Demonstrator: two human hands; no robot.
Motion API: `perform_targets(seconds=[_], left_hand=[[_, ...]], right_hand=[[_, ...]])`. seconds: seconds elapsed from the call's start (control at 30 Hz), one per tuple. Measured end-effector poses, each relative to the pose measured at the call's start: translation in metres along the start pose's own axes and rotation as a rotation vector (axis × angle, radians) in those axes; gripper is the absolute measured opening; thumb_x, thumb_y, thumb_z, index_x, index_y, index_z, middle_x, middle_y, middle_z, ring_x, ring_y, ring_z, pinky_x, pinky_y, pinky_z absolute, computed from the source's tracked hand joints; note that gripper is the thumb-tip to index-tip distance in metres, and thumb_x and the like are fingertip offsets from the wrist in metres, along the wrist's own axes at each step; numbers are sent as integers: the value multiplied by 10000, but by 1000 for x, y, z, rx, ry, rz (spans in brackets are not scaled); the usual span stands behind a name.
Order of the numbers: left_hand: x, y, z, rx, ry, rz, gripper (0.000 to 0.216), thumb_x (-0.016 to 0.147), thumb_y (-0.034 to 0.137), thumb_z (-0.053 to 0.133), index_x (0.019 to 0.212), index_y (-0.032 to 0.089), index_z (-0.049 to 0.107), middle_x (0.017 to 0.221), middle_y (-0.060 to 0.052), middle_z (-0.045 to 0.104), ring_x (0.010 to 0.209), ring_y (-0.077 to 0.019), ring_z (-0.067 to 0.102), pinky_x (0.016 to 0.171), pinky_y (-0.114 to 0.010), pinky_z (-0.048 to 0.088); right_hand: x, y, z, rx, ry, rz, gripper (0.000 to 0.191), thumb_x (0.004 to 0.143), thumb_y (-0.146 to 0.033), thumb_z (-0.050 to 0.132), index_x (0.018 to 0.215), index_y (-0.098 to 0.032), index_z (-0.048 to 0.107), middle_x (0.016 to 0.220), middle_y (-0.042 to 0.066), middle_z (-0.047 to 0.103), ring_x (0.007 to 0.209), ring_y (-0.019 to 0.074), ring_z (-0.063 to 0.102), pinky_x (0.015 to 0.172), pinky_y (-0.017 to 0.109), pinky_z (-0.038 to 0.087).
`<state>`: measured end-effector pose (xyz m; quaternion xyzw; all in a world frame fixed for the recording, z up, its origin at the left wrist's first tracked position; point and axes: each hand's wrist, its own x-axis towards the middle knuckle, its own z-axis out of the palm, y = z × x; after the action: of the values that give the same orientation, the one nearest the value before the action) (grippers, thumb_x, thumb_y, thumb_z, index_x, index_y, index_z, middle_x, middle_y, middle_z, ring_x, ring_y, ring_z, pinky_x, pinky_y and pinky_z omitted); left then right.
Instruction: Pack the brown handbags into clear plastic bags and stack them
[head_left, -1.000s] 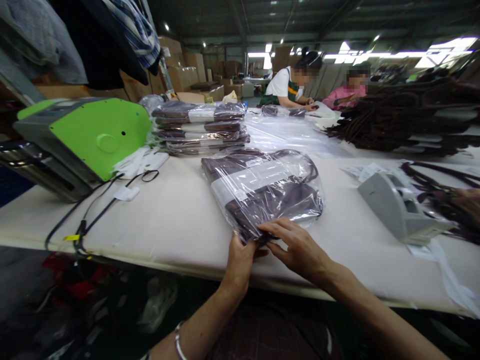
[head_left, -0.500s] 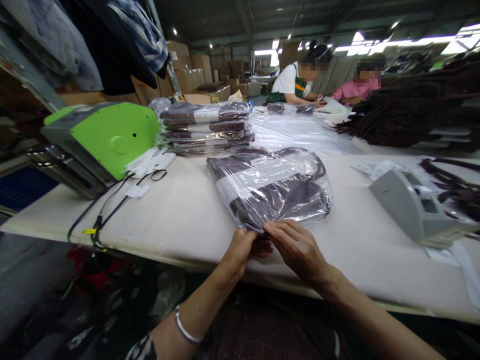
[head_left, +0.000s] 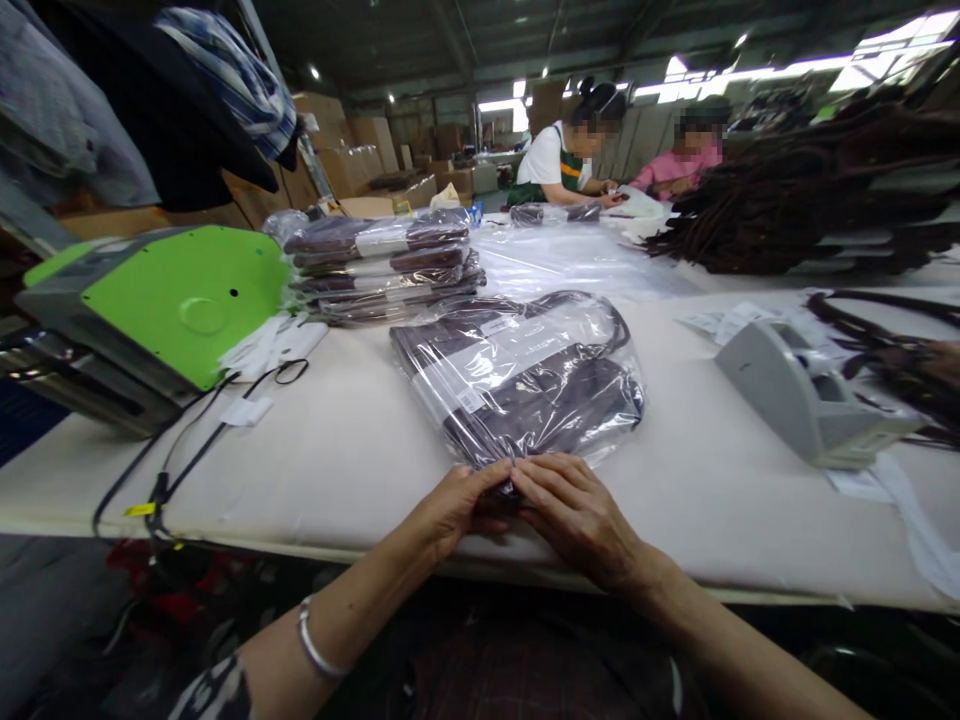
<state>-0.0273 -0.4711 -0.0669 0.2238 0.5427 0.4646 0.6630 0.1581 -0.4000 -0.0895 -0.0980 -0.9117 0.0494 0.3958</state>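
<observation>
A clear plastic bag [head_left: 517, 375] holding a folded dark purple cloth item with cords lies on the white table [head_left: 360, 450] in front of me. My left hand [head_left: 454, 505] and my right hand [head_left: 574, 515] meet at the bag's near edge. Both pinch that edge with fingers pressed together against the tabletop. A silver bangle is on my left wrist.
A stack of bagged items [head_left: 386, 265] stands behind. A green and grey machine [head_left: 161, 300] sits at the left with black cables [head_left: 187, 450]. A grey dispenser [head_left: 802, 395] and dark cords [head_left: 795, 200] are at the right. Two people work at the far end.
Both hands stayed at the bag's near edge and drew closer together, their fingers now flatter on it. The view shifted slightly.
</observation>
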Motion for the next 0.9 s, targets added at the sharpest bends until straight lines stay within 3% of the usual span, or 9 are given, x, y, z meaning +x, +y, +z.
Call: perform_targets(seconds=[0.17, 0.4, 0.5, 0.63, 0.77, 0.9], left_hand=[[7, 3, 6, 11, 85, 7, 402, 647, 428, 796, 870, 98, 741, 718, -78, 711, 607, -158, 637, 422, -188, 481], [7, 6, 2, -82, 116, -38, 334, 619, 340, 819, 812, 84, 728, 707, -71, 703, 574, -143, 619, 420, -199, 494], [10, 6, -1, -124, 140, -43, 291, 635, 312, 818, 792, 91, 714, 680, -59, 690, 541, -139, 615, 429, -211, 499], [10, 7, 1, -121, 158, -35, 325, 590, 334, 860, 765, 102, 714, 661, -48, 680, 546, -145, 606, 440, -218, 493], [5, 10, 5, -46, 151, -50, 394, 570, 406, 877, 784, 105, 741, 712, -63, 706, 627, -173, 616, 509, -243, 515], [20, 12, -6, -55, 150, -170, 437, 452, 336, 921, 801, 130, 759, 803, -71, 748, 742, -260, 666, 632, -336, 569]], right_hand=[[2, 16, -7, 144, 19, 44, 342, 929, -169, 597, 1268, -211, 589, 1118, 82, 711, 1048, 194, 632, 890, 389, 534], [20, 33, -14, 326, -131, 61, 197, 971, -171, 523, 1106, -213, 660, 1002, 52, 715, 872, 150, 622, 796, 335, 532], [18, 31, -3, 251, -89, 51, 181, 967, -143, 500, 1022, -187, 667, 905, 57, 702, 792, 157, 582, 743, 330, 503], [9, 26, 1, 238, 26, 104, 163, 959, -160, 527, 1062, -186, 650, 970, 67, 706, 868, 169, 592, 796, 338, 485], [8, 22, -15, 320, -97, 199, 248, 900, -386, 659, 1065, -202, 657, 995, 38, 719, 914, 142, 629, 868, 303, 470], [12, 28, -15, 176, -196, 274, 157, 914, -370, 637, 901, -221, 684, 871, -12, 718, 816, 121, 627, 816, 274, 442]])
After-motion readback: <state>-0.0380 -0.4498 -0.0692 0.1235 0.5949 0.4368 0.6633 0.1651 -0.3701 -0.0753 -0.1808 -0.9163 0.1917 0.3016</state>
